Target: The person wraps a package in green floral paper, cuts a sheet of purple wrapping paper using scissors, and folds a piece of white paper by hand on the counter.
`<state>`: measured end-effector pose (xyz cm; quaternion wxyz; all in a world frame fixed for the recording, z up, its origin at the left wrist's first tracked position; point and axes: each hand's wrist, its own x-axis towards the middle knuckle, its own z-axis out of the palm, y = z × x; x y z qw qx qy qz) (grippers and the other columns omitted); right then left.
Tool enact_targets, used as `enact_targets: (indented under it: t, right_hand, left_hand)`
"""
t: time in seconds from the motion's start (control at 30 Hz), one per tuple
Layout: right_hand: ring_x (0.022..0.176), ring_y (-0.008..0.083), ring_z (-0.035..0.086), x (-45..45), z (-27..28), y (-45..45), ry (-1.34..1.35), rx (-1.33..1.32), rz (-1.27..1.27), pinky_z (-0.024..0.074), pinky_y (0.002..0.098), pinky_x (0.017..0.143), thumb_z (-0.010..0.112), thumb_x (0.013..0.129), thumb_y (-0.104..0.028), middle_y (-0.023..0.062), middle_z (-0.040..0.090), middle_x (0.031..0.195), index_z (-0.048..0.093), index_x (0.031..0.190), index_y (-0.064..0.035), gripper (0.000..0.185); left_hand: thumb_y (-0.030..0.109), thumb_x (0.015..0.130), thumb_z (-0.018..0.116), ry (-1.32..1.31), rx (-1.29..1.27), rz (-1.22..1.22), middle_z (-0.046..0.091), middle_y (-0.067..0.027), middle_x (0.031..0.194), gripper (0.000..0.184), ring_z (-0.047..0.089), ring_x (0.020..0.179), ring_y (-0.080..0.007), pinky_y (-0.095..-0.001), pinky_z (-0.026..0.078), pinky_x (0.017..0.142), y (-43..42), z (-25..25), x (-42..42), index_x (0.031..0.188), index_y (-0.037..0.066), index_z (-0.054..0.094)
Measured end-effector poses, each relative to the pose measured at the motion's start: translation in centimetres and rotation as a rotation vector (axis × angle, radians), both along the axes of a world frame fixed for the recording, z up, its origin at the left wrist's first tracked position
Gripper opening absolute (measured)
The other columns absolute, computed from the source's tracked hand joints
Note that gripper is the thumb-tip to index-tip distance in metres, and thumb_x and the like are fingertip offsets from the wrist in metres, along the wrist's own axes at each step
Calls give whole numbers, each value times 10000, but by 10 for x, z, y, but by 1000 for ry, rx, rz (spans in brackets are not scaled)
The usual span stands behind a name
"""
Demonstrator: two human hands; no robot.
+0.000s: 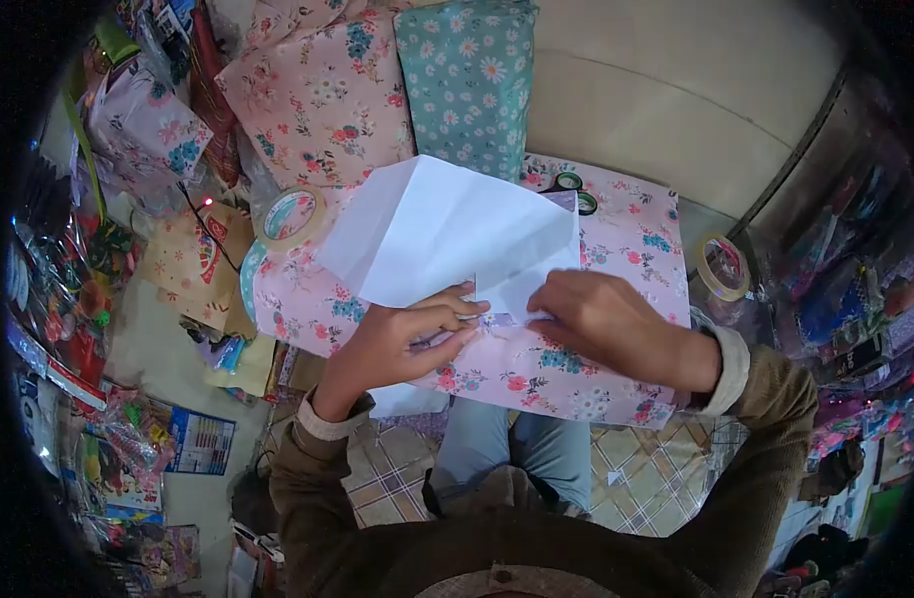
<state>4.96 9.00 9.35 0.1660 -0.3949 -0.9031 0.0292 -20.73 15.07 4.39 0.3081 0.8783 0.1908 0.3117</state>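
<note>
A white sheet of paper point(477, 214), creased and folded along its left side, lies over a pink floral sheet point(636, 349) in front of me. My left hand point(407, 334) is closed at the paper's near edge, with thumb and fingertips drawn together on it. Opposite, my right hand point(601, 319) has its fingers curled down and pinches the paper near its right corner. A small patterned strip shows between the two hands. Past the paper's top right corner lie scissors with green and black handles point(576, 194), partly covered.
A tape roll point(290, 217) sits left of the paper, another tape roll point(723, 267) off to the right. Behind stand a pink floral package point(322, 95) and a green daisy-print package point(467, 85). Plastic-wrapped goods crowd both sides, with a brown paper bag point(203, 259) at left.
</note>
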Motion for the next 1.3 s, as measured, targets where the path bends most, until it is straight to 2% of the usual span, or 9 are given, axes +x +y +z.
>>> enact_targets:
  t: [0.23,0.3,0.5,0.6,0.8,0.9,1.0,1.1,1.3]
  right_hand:
    - [758,138,604,31,10,20,417,-600,-130,474,268,702,679,832,-94,77,673,828,678,934,-15,129]
    - [775,82,572,33,17,23,413,-768,-152,454,235,692,691,845,-96,35,662,877,671,996,-16,172]
    - [742,80,577,30,15,19,312,-604,-111,451,228,680,741,780,-84,41,655,835,687,1008,-35,239]
    - [747,105,589,24,24,15,250,-695,-190,450,248,686,760,748,-79,42,646,811,690,986,-46,250]
    - [666,187,597,29,14,18,65,-251,85,444,292,616,704,792,-70,37,592,680,635,948,-44,172]
    - [710,218,595,26,13,15,29,-244,66,414,371,784,661,822,-139,68,613,737,603,942,-42,165]
    - [695,221,596,16,33,15,39,-590,-74,455,359,681,644,835,-116,70,605,756,585,954,-28,159]
    - [676,176,596,21,28,13,251,-693,-133,467,318,602,642,846,-80,61,609,740,599,933,-9,121]
    - [689,72,577,32,10,14,457,-776,-96,453,238,643,667,857,-44,17,637,754,655,914,-2,72]
  left_hand:
    - [69,779,718,-57,169,114,691,-115,901,103,663,837,-263,-354,498,751,-7,7,18,855,28,661]
    - [31,801,690,-32,63,141,689,-120,979,125,654,940,-240,-337,495,832,-8,8,19,921,6,669]
    - [-4,818,660,-19,48,144,680,-123,965,203,650,886,-209,-301,506,776,-7,5,20,1020,9,677]
    - [-6,819,659,35,91,151,667,-120,934,237,633,839,-187,-294,497,740,-7,7,21,1054,16,677]
    - [39,807,687,-49,-33,103,590,-90,814,250,546,676,-199,-319,440,622,-8,10,21,1056,58,684]
    - [31,799,696,37,-116,77,603,-82,846,277,561,746,-162,-283,450,661,-9,16,19,1075,49,690]
    - [27,794,701,74,-144,48,606,-71,854,291,567,773,-144,-264,454,679,-8,17,16,1084,55,700]
    - [25,784,706,78,-118,52,600,-64,850,318,553,748,-136,-264,454,658,-8,17,17,1095,91,708]
    - [-8,754,688,120,122,60,602,-60,872,409,573,679,-115,-252,452,534,-8,11,16,1105,200,719]
